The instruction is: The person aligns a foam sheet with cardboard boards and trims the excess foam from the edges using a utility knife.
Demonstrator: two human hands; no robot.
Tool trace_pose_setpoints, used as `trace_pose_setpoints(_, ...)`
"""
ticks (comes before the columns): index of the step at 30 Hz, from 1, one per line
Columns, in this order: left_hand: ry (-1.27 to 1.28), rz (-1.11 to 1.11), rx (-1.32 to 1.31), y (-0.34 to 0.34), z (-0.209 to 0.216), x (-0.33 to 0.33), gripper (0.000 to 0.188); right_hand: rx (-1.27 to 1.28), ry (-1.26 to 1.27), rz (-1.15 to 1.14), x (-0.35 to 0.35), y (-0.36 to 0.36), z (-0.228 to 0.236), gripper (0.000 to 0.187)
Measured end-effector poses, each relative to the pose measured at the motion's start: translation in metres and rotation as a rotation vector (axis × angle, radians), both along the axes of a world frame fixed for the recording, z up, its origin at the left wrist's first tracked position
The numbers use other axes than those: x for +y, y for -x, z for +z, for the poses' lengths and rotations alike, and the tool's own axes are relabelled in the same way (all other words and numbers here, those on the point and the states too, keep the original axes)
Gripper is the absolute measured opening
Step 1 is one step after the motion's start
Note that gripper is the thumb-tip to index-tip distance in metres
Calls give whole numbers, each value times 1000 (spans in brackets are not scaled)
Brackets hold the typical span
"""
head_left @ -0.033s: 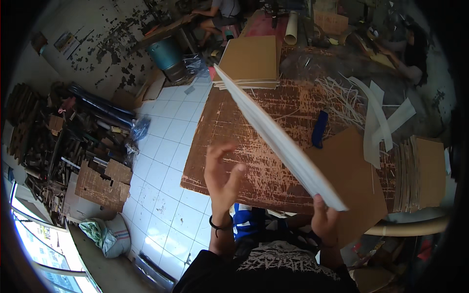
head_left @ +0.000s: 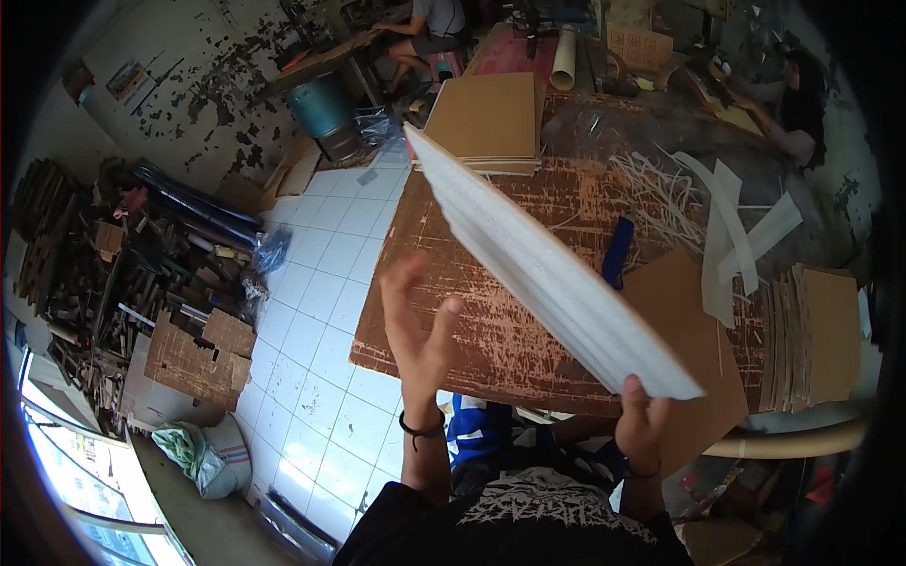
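Held aslant above the scratched brown table point(head_left: 491, 349): a long white-faced panel point(head_left: 543, 274), reaching from near the table's right front edge toward its far-left corner. Near end pinched in the right hand point(head_left: 646, 420), thumb on the white face, other fingers mostly hidden, spread unclear. Left hand point(head_left: 415, 340) over the table's left front part, empty, fingers loosely spread, thumb apart, not touching the panel. At the table's right front, a brown sheet point(head_left: 675, 292); farther back, a dark blue object point(head_left: 618, 250) and loose white strips point(head_left: 661, 193).

Best handled, most likely, with a light but firm pinch, left palm brought under the unsupported far end against sagging or twisting, and edges lifted clear of the strips.
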State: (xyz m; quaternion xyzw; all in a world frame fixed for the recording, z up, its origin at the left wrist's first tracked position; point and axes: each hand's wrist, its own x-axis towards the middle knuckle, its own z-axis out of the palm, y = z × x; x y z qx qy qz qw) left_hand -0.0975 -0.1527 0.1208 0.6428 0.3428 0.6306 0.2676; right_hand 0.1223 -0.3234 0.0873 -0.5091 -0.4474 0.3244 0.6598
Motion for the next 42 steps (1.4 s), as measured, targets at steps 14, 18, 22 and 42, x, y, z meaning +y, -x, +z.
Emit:
trace_pose_setpoints(14,305,113,232,39,-11,-3,43,290,47,-285,21,-56,33,43)
trace_pose_setpoints(18,476,190,236,58,-35,-3,51,253,73,-152,33,-57,15,44)
trace_pose_setpoints(22,464,217,118,53,-49,-4,52,166,88,-101,29,-60,17,44)
trace_pose_setpoints(42,620,480,-55,57,-93,-3,50,159,156,55,28,-55,-2,42)
